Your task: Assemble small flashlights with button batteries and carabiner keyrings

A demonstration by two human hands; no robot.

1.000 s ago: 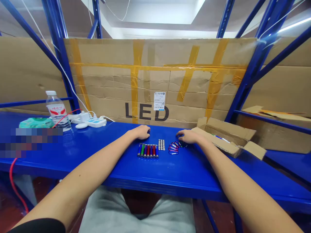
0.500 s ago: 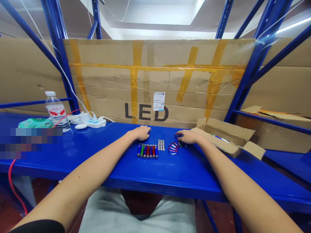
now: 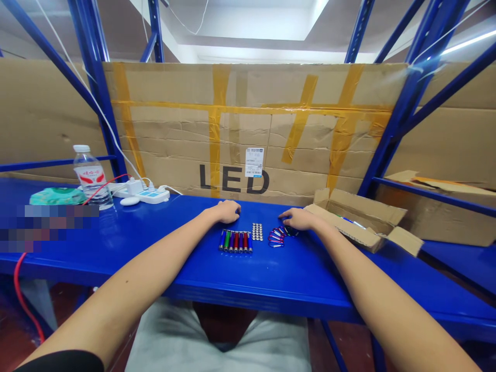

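Note:
My left hand (image 3: 228, 212) rests palm down on the blue tabletop, fingers loosely bent and holding nothing that I can see. Just in front of it lies a row of small flashlights (image 3: 235, 242) in blue, green, red and purple, side by side. To their right, button cells (image 3: 257, 232) are set out in a small grid. A fan of carabiners (image 3: 276, 237), red, purple and blue, lies beside these. Darker carabiners (image 3: 291, 231) sit close under my right hand (image 3: 298, 219), which lies on the table with fingers stretched out and empty.
An open cardboard box (image 3: 354, 219) with some contents stands on the right. On the left are a water bottle (image 3: 92, 178), a power strip (image 3: 149, 195) with cables and a green packet (image 3: 57, 196). A large taped carton (image 3: 174, 139) forms the back wall between blue posts.

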